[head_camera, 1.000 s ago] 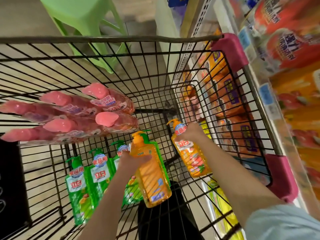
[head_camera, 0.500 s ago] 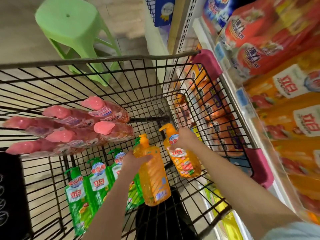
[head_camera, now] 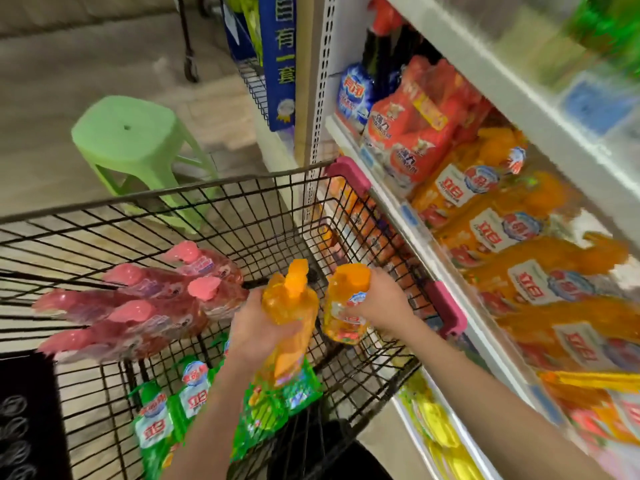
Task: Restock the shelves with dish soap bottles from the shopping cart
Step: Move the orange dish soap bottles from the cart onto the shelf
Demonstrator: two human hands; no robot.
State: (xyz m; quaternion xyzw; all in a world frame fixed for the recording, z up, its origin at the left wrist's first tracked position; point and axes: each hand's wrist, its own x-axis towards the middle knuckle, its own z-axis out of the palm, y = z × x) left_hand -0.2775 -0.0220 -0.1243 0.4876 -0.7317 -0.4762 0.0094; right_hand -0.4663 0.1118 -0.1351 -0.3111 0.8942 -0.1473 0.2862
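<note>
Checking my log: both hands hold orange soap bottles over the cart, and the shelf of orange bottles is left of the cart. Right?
No: the head view shows the shelf of orange bottles right of the cart. The left hand and right hand each hold an orange soap bottle over it.

Cannot read the motion-smeared labels on rows of orange pump bottles (head_camera: 491,233) shelved right of the black wire shopping cart (head_camera: 207,187). Inside the cart, cannot see the green plastic refill pouches (head_camera: 156,424) whole: cropped at the bottom edge, partly behind the orange plastic dish soap bottle (head_camera: 291,306).
</note>
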